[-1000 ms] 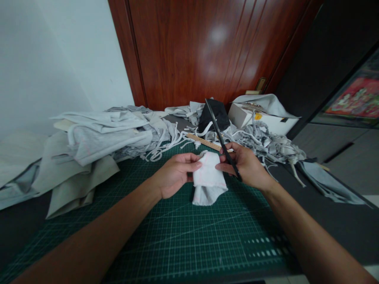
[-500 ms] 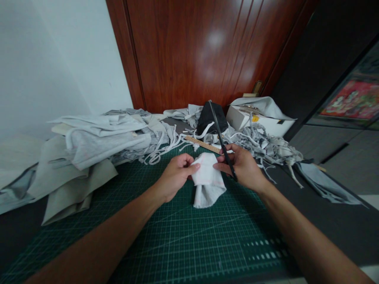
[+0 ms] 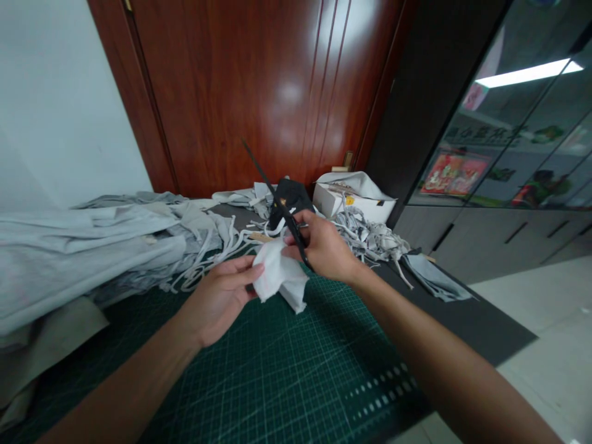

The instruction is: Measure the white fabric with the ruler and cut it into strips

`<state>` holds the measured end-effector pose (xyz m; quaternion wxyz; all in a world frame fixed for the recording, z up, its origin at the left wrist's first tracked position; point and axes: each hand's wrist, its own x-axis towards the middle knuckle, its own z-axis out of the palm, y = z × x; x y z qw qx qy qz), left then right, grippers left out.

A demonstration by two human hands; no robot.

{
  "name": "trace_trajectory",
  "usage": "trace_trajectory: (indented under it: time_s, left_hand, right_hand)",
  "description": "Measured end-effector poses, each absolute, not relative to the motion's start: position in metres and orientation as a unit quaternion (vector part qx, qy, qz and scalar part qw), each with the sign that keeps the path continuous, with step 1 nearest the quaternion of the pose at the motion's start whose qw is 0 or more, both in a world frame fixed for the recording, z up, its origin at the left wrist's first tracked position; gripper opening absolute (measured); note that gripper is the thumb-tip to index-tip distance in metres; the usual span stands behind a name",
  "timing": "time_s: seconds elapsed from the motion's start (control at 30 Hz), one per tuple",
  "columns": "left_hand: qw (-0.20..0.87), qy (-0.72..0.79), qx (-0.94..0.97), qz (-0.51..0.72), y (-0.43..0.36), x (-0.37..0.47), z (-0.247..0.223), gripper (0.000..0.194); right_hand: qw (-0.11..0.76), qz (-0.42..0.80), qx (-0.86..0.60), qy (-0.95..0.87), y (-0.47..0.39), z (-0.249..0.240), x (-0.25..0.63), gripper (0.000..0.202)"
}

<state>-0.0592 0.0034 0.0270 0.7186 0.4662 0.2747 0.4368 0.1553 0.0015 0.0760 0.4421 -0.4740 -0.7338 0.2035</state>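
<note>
- The left hand [image 3: 221, 296] pinches the left edge of a small white cloth [image 3: 276, 271] between thumb and fingers.
- The right hand [image 3: 327, 246] grips a long dark tool [image 3: 266, 179], which slants up and leftward; what kind of tool it is, I cannot tell. The thumb of this hand also meets the cloth's right side.
- The cloth is between the two hands, above a green gridded mat [image 3: 259, 382], with a lower flap hanging toward it.
- Beyond the hands lie a strip of wood [image 3: 260, 237], partly hidden, and a black item [image 3: 296, 194] beside a white box [image 3: 365, 211].
- Layered pale fabric [image 3: 92, 253] is piled to the left, with loose cords [image 3: 208, 268] at its near right end.
- To the right, a tangle of strips [image 3: 370, 237] lies near folded grey cloth [image 3: 432, 277] on the dark tabletop [image 3: 485, 327].
- A reddish-brown door [image 3: 240, 92] stands behind the table.
</note>
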Motion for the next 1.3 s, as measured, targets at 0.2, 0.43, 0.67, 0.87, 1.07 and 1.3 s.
trace_trajectory:
  time_s: [0.2,0.43,0.67,0.87,1.07,1.3]
  left_hand:
    - [0.729,0.280,0.477,0.403,0.002,-0.074,0.018,0.035]
    - [0.764,0.226,0.508,0.327,-0.003,-0.074,0.016,0.053]
    - [0.772,0.191,0.506,0.335,-0.003,-0.073,0.012,0.063]
    - [0.763,0.189,0.521,0.331,-0.004,-0.073,0.007,0.067]
    - [0.759,0.177,0.528,0.338,-0.005,-0.074,0.010,0.107]
    - [0.728,0.214,0.571,0.312,-0.003,-0.077,0.012,0.054]
  right_hand:
    - [0.401,0.239,-0.522,-0.714,0.001,0.028,0.147,0.042]
    - [0.432,0.285,-0.511,-0.687,-0.003,0.009,0.153,0.038]
    - [0.441,0.337,-0.500,-0.665,-0.009,0.004,0.155,0.044]
    - [0.443,0.333,-0.498,-0.667,-0.009,0.001,0.155,0.043]
    - [0.448,0.348,-0.485,-0.666,-0.013,0.005,0.155,0.039]
    - [0.436,0.325,-0.522,-0.657,-0.013,0.011,0.159,0.039]
